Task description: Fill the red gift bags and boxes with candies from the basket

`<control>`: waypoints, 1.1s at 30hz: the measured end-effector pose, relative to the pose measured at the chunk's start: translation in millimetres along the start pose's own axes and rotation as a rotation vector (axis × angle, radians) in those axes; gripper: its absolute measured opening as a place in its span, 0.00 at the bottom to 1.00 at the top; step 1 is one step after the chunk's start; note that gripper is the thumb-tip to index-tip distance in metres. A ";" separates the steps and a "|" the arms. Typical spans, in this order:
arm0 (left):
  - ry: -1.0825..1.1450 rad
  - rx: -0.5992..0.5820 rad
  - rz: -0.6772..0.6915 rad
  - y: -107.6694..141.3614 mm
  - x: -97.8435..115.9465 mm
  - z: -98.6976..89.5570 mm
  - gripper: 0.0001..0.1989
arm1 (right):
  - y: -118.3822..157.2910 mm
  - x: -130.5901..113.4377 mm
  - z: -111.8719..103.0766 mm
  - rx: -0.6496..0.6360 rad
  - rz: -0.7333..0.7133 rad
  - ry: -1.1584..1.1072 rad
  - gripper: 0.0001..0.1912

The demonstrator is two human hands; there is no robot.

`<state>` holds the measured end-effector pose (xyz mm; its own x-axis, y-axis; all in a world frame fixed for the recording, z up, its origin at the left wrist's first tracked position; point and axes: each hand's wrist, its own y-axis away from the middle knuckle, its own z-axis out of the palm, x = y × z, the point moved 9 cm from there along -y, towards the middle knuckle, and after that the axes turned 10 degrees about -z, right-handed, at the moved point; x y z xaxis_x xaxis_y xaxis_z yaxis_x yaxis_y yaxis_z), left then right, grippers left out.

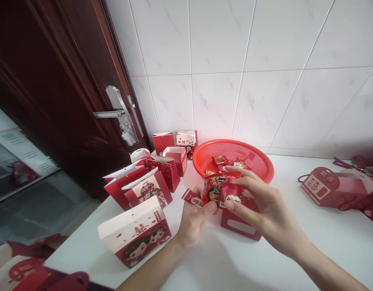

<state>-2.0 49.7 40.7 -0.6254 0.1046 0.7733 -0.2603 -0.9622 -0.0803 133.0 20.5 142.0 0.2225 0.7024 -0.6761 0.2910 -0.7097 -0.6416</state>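
Observation:
My left hand (190, 226) is closed around a red snack packet (211, 189) with a picture of food on it and a small red-and-cream wrapped packet (192, 198). Between the thumb and fingers of my right hand (266, 204) is a dark-pink packet (231, 192) with a white figure, pressed close against the other packets. Beneath and behind my right hand stands a red gift box (239, 228) with a pale panel, partly covered by the hand. Just beyond both hands sits a red mesh basket (266, 161) with several wrapped snacks (221, 160) inside.
To the left, several red and cream gift boxes (138, 232) and bags (148, 188) stand on the white table (295, 242). Another gift box (325, 188) lies at the right. A tiled wall (216, 97) rises behind; a dark wooden door (68, 81) is on the left.

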 end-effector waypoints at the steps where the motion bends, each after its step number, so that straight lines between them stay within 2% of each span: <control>1: -0.006 -0.028 -0.010 0.5 -1.7 2.0 0.17 | 1.1 1.7 3.1 -0.010 0.015 -0.051 0.09; 4: -0.057 -0.119 -0.035 1.0 -5.9 9.9 0.20 | 3.8 8.3 9.4 -0.012 0.089 -0.181 0.09; 7: -0.105 -0.153 -0.034 0.6 -7.1 13.3 0.21 | 4.6 12.9 10.7 0.003 0.128 -0.199 0.09; 12: -0.140 -0.090 -0.018 0.4 -3.8 10.8 0.20 | 2.9 13.8 11.3 -0.023 0.090 -0.150 0.12; 15: -0.140 -0.039 -0.011 0.9 -1.0 6.5 0.21 | 1.9 11.4 13.8 -0.094 0.057 -0.162 0.16; 19: -0.122 -0.034 -0.037 2.5 -3.2 1.5 0.22 | 2.0 10.8 8.9 -0.143 0.064 -0.189 0.18; 22: -0.099 -0.053 -0.079 4.2 -7.0 0.0 0.22 | -1.8 12.5 -10.7 -0.090 0.071 -0.185 0.21; 26: -0.059 -0.049 -0.071 5.5 -4.1 -1.8 0.21 | -15.1 26.5 -67.1 0.132 0.043 -0.019 0.18; 29: -0.035 -0.015 -0.051 5.2 -1.5 -6.9 0.19 | -22.7 62.8 -102.7 0.231 0.110 0.055 0.20; 33: -0.037 0.032 -0.057 4.9 -3.2 -15.8 0.18 | -24.1 126.0 -113.4 0.182 0.326 0.099 0.27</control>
<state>-12.9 48.6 27.9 -0.5825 0.1506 0.7988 -0.2709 -0.9625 -0.0160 259.5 132.2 113.3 0.3678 0.4334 -0.8227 0.0222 -0.8886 -0.4582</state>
